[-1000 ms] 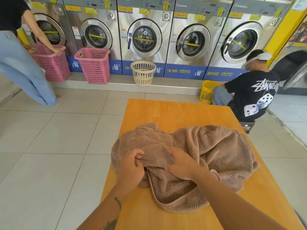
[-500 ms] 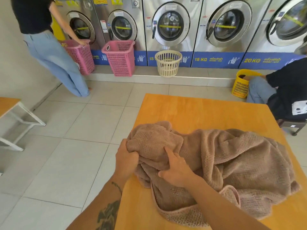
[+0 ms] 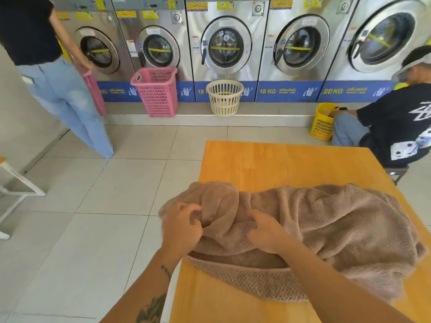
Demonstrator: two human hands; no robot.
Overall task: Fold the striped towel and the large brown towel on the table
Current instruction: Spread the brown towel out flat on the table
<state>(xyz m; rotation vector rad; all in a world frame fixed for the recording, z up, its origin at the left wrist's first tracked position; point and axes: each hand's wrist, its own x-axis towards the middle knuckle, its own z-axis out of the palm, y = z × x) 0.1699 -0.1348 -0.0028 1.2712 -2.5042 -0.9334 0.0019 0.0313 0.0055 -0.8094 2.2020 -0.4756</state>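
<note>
Visible body: two hands and two forearms only.

Left hand (image 3: pixel 182 229) and right hand (image 3: pixel 265 234): both bare. The fingers (image 3: pixel 186 209) are bare, and motion blur hides finer detail such as the nails.

Left forearm (image 3: pixel 149 287): bare from the wrist to the lower frame edge. It carries two dark-ink markings.
- Small tattoo (image 3: pixel 166 271): a short, narrow, curved mark just below the wrist, lying across the arm.
- Large tattoo (image 3: pixel 151 308): a broader dark figure with ragged, pointed outlines, further from the wrist. The frame edge cuts it off and its motif cannot be read.

Right forearm (image 3: pixel 338 283): bare along its whole visible length.
</note>
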